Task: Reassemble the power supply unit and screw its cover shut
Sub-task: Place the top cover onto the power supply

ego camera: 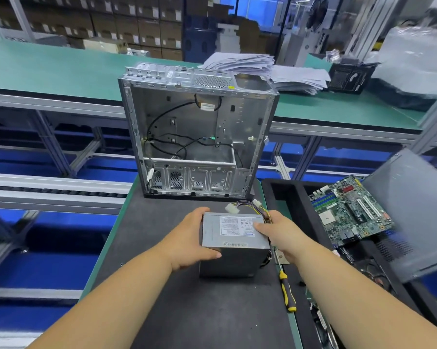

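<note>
- At the centre of the dark mat on the desk [162, 285], I see the power supply unit [233, 244] standing on the surface, label side up, cover already seated so far as I can tell.
- My left hand [189, 241] grips its left side, thumb curled onto the near top edge; my right hand [279, 234] holds the right side, fingers laid over the label.
- Risk, as I judge it: the wire bundle [250, 207] emerging at the far right corner could be pinched under the cover seam or caught by my right hand if the unit is turned. Cause: loose connectors lying just behind the housing.
- Risk: the unit could slip on rotation, since both hands clamp smooth metal faces only.
- Risk: no cover screws are visible to me; fitting them calls for one hand to release, leaving the housing less steady.
- Just right of the unit lies the screwdriver [286, 290], yellow-and-black handle toward me, its shaft partly hidden beneath my right forearm; reaching it means lifting that arm.
- Behind the unit stands the open computer case [199, 132], near enough to limit forward movement.
- Further right, a black tray [288, 195] holds a motherboard [350, 210] with a grey side panel [418, 212] leaning over it.
- Beyond, a paper stack [267, 71] rests on the far green bench.
</note>
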Motion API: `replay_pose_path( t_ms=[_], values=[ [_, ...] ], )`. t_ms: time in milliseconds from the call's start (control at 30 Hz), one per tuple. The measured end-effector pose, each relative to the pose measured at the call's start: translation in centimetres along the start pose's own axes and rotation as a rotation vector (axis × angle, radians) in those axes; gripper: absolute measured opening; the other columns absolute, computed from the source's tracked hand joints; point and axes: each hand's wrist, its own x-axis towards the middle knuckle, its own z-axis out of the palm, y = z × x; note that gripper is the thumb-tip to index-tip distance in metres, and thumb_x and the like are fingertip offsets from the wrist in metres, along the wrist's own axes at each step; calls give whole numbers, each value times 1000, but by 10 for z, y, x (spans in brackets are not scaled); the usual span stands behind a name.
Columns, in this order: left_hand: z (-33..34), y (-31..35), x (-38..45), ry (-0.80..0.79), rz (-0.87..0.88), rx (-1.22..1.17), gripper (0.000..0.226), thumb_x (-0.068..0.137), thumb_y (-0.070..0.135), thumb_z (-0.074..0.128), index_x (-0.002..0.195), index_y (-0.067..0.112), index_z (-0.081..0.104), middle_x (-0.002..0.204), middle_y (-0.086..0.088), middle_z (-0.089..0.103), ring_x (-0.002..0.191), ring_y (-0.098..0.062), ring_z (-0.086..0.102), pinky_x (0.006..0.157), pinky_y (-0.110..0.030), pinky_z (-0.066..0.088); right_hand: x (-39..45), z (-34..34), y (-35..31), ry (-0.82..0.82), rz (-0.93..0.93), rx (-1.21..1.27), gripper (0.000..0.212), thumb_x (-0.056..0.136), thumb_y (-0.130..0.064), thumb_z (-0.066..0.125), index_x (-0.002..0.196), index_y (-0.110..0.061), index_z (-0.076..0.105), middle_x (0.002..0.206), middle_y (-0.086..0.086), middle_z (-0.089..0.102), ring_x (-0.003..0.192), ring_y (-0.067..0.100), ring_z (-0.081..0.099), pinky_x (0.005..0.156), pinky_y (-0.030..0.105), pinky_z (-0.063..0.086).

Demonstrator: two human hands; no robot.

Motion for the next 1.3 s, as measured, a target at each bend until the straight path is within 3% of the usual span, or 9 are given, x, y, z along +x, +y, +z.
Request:
replay_pose_path(
  t_ms=[100,200,333,500,700,833,967,1100,1300],
  values=[
    [-1,21,3,15,116,389,116,64,57,80,154,27,13,154,10,19,143,-11,13,118,-30,17,-9,-2,3,14,-92,-53,18,93,-25,59,109,-34,56,105,-8,66,95,11,63,78,30,52],
    [5,44,15,2,223,708,111,63,76,67,151,22,25,145,3,36,135,-19,30,119,-38,20,-15,-4,10,27,-102,22,26,97,-17,52,113,-37,57,110,-6,67,102,15,62,91,36,51],
    [8,59,28,-40,145,738,103,57,79,69,141,29,37,129,7,46,122,-18,43,100,-36,42,-16,-7,15,142,-106,27,29,97,-5,46,109,-26,61,102,-5,68,89,4,63,76,23,46],
    [5,57,27,0,70,665,95,48,82,69,126,31,49,115,12,48,115,-13,46,90,-37,49,-11,-17,8,187,-144,-109,37,93,-1,46,96,-35,59,93,-12,71,87,16,65,75,31,49],
    [-11,45,17,139,-269,213,66,41,81,71,79,28,68,80,12,65,73,-8,63,58,-28,42,-9,-28,-7,275,-319,-234,30,94,-11,53,92,-41,58,93,-14,66,84,10,60,67,26,47],
    [-18,25,9,131,-524,-207,71,38,71,78,81,15,76,78,-2,76,76,-24,73,79,-43,57,-13,-23,-21,294,-414,-188,24,95,-18,56,99,-42,52,92,-18,61,82,-3,54,63,18,39],
    [-16,2,-5,149,-638,-660,68,40,50,91,92,9,78,84,-12,76,75,-31,74,75,-39,58,-9,-14,-31,238,-375,-73,32,95,-17,57,121,-33,50,99,-16,58,72,-5,61,61,18,39],
    [-1,-14,-13,126,-676,-829,51,61,48,86,98,15,78,91,-6,77,77,-23,75,68,-32,53,5,-6,-28,145,-292,-25,59,96,-18,58,149,-28,33,130,-14,51,95,6,57,65,16,41],
    [26,-26,-16,147,-733,-921,41,72,53,78,94,19,75,78,-2,77,53,-16,70,52,-36,57,18,14,12,30,28,-186,40,95,-26,55,134,-17,53,121,5,61,90,18,60,71,29,52]
  ],
)
